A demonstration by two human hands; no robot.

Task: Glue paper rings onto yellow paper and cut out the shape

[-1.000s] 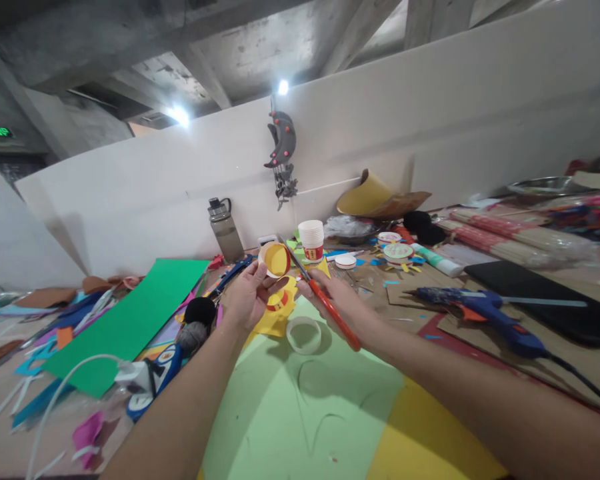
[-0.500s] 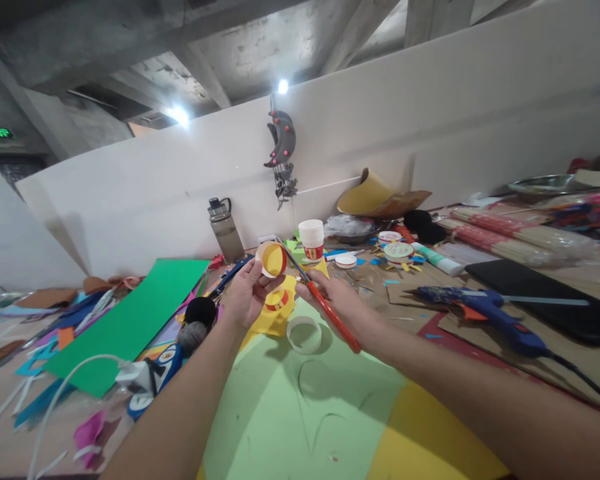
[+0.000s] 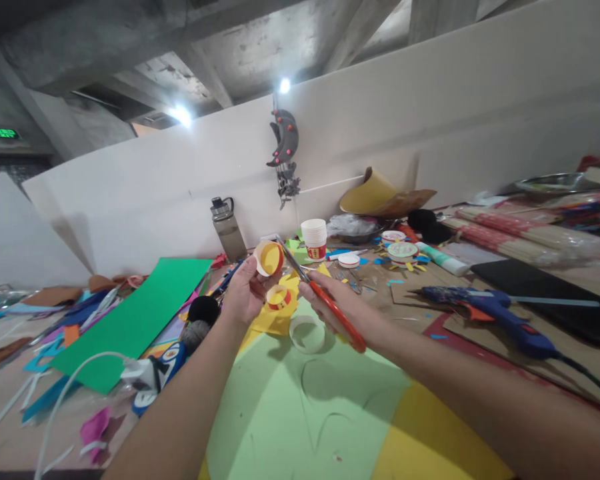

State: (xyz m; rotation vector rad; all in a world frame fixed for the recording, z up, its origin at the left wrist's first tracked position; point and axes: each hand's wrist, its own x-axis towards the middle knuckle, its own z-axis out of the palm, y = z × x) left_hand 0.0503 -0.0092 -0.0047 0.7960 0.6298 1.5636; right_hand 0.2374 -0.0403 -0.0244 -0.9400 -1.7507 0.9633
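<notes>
My left hand [image 3: 247,291] is closed on a cut paper cup piece [image 3: 269,259], a short ring with a red outer band and yellow inside. In my right hand [image 3: 337,300] is a pair of red-handled scissors [image 3: 333,307], its blades pointing up and away beside the cup piece. Whether the blades touch the cup piece I cannot tell. Below my hands, a red and yellow ring [image 3: 279,297] sits on yellow paper [image 3: 273,323]. Nearer me, a white paper ring [image 3: 307,335] rests on a light green sheet [image 3: 300,407].
A stack of paper cups [image 3: 314,240] stands behind my hands, with a water bottle [image 3: 229,230] to its left. On the right lies a blue glue gun [image 3: 495,313] with its cord. A green sheet [image 3: 135,320] and a white plug [image 3: 141,375] are at left.
The scissors have shifted slightly, their blades looking a little more apart beside the cup piece. Both hands keep their hold, and the whole view has moved slightly.
</notes>
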